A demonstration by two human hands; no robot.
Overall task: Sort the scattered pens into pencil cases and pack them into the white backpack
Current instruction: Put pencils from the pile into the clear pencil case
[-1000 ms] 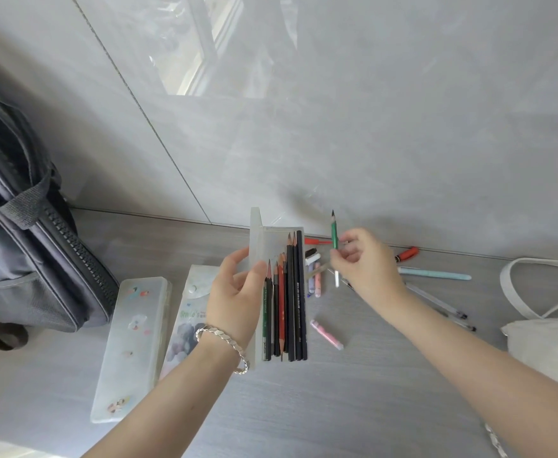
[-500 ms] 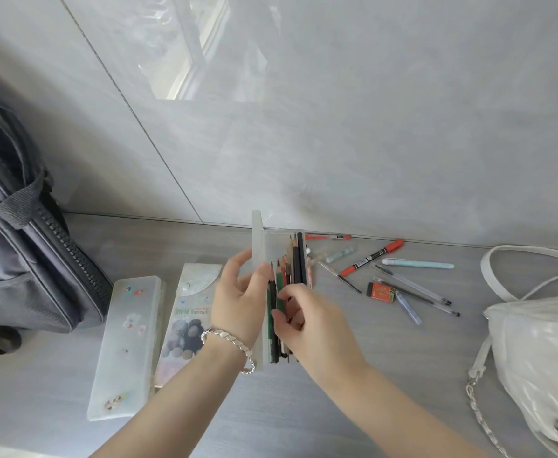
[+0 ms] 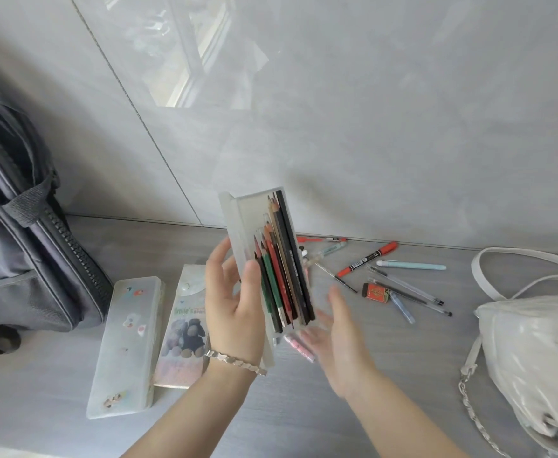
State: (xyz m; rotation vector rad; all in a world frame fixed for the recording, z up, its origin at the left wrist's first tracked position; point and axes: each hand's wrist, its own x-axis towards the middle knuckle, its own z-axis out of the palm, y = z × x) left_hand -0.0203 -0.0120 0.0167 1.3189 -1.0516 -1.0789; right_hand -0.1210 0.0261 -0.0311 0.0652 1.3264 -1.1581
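Observation:
My left hand (image 3: 234, 302) holds an open translucent pencil case (image 3: 254, 213) upright above the table, with several pencils (image 3: 284, 276) standing in it, among them a green one. My right hand (image 3: 340, 342) is blurred, open and empty, just below and right of the case. Scattered pens (image 3: 406, 285) lie on the table beyond it: a red marker (image 3: 368, 258), a light blue pen (image 3: 413, 266), clear pens and a small red box (image 3: 376, 292). A pink pen (image 3: 299, 347) lies under my right hand. The white backpack (image 3: 535, 352) sits at the right.
Two closed pencil cases lie at the left: a frosted one with stickers (image 3: 125, 345) and one with a plush-toy picture (image 3: 181, 332). A grey bag (image 3: 23, 246) stands at the far left against the wall. The white backpack's strap (image 3: 502, 259) and chain (image 3: 475, 414) lie on the table.
My right hand put the green pencil into the case and has drawn back, open, below it. My left hand has tilted the case and raised it a little.

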